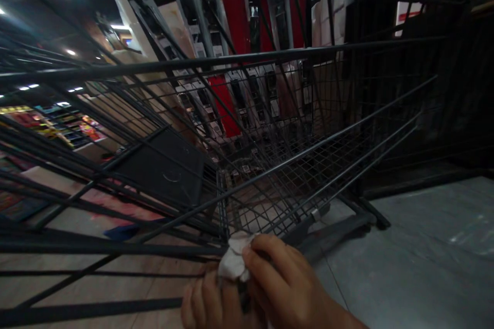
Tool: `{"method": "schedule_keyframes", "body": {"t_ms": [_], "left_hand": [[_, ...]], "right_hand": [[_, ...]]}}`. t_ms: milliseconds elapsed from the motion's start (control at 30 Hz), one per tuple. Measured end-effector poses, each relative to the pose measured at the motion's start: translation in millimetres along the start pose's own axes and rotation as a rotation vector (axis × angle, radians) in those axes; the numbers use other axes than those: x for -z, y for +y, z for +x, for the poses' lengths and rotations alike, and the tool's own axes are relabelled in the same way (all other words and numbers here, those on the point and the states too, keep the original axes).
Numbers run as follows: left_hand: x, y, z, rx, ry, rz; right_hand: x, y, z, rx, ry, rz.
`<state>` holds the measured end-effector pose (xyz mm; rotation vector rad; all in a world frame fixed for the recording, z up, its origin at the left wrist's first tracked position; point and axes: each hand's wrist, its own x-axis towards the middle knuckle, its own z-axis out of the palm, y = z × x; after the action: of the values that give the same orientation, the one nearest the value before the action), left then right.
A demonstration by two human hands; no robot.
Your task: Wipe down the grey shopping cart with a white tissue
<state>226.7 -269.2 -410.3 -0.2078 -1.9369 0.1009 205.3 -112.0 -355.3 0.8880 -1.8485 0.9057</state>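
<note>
Low in the middle of the head view, my right hand [287,280] pinches a crumpled white cloth or tissue [234,262] between thumb and fingers. The white piece lies against the lower bars of a dark metal shopping cart [270,169]. Just below and to the left, my left hand [212,300] has its fingers curled by the cart's bar end, close to my right hand. What lies inside its fingers is hidden, and it is slightly blurred.
Packaged goods [239,87] hang on a rack behind the cart. A dark folding panel [162,167] sits inside the cart frame. Grey floor tiles [436,247] spread out at the right. Colourful store shelves [57,126] stand far left.
</note>
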Motion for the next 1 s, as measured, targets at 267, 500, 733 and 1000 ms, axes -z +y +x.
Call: {"method": "schedule_keyframes", "body": {"t_ms": [267,500,733,1000], "left_hand": [[6.2,28.9,15.5,0.138,-0.032,0.057],[4.0,13.5,10.3,-0.031,-0.003,0.113],[5.0,14.0,18.3,-0.081,-0.017,0.171],[2.6,8.6,12.6,-0.063,-0.004,0.119]], "right_hand": [[8.5,18.5,-41.6,-0.175,-0.056,-0.040],[4.2,0.4,-11.8,-0.038,-0.025,-0.003],[-12.6,14.4,-48.3,-0.148,-0.045,-0.099],[18.4,41.5,-55.4,-0.202,-0.023,-0.149]]}}
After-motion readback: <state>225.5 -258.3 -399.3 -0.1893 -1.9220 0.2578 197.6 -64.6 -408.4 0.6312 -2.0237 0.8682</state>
